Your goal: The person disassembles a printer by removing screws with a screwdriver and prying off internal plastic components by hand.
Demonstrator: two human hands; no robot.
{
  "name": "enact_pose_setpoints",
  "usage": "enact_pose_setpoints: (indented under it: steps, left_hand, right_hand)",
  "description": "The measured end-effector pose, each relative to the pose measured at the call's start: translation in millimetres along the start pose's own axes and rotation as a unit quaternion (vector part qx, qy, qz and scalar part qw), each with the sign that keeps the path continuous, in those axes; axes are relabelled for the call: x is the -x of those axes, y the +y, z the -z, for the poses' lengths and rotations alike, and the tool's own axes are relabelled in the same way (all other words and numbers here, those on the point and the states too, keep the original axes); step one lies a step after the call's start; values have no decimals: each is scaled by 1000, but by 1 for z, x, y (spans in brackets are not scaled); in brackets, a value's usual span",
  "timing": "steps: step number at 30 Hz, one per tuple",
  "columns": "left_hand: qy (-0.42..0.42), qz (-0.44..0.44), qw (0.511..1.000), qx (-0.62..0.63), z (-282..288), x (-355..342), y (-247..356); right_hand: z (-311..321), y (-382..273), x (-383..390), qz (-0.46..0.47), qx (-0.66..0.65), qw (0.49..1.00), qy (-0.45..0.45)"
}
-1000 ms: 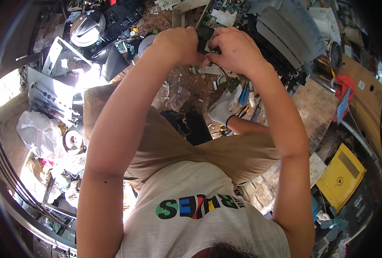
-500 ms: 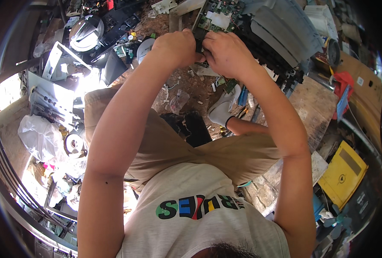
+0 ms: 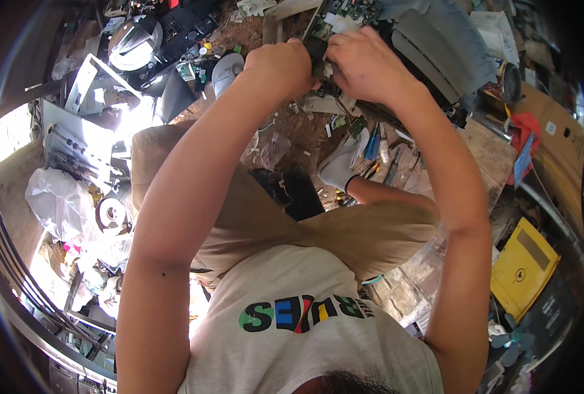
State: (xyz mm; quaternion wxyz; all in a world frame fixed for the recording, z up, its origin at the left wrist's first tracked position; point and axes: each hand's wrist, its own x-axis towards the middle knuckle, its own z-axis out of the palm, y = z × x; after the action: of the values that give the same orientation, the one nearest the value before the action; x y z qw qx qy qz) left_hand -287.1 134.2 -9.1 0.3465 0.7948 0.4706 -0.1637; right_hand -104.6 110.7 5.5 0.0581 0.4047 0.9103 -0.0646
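Note:
A dark machine casing with a green circuit board [image 3: 358, 12] lies at the top of the view, a pale patch on the board. My left hand [image 3: 282, 65] is closed around the casing's near left edge, its fingertips partly hidden. Just right of it, my right hand [image 3: 365, 64] is closed with bent fingers against the same edge beside the board. Whatever sits between its fingertips is too small to make out. A large grey curved panel [image 3: 440, 49] adjoins the machine on the right.
Between my legs, dirt ground carries scraps, blue-handled tools [image 3: 372, 143] and a black piece [image 3: 295, 197]. Electronic parts and a clear plastic bag [image 3: 59, 203] crowd the left. On the right are a wooden board [image 3: 482, 157], a yellow panel [image 3: 523, 268] and a cardboard box [image 3: 551, 131].
My right hand has moved up and to the right, widening the gap between the hands. My left hand and the machine have shifted slightly right.

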Motion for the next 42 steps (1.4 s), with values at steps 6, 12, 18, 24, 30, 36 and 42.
enact_pose_setpoints:
  steps: [6, 12, 18, 24, 30, 36, 42]
  left_hand:
    - [10, 10, 1000, -6, -2, 2, 3]
    - [-9, 13, 1000, -27, 3, -3, 3]
    - [-29, -1, 999, -40, 12, 0, 7]
    - [-21, -17, 999, -39, 20, 7, 6]
    - [-19, 14, 998, -55, 18, 7, 8]
    - [-11, 9, 999, -44, 6, -2, 4]
    - [-24, 4, 999, -45, 9, -1, 5]
  right_hand:
    - [21, 36, 3, -47, 15, 999, 19]
    - [65, 28, -1, -59, -56, 996, 31]
    - [42, 17, 24, -203, -161, 963, 69]
    - [-4, -55, 52, -308, -228, 906, 182]
    - [-32, -122, 101, -376, -155, 888, 216]
    - [-48, -114, 105, -356, -136, 891, 246]
    - [23, -98, 70, -441, -362, 732, 371]
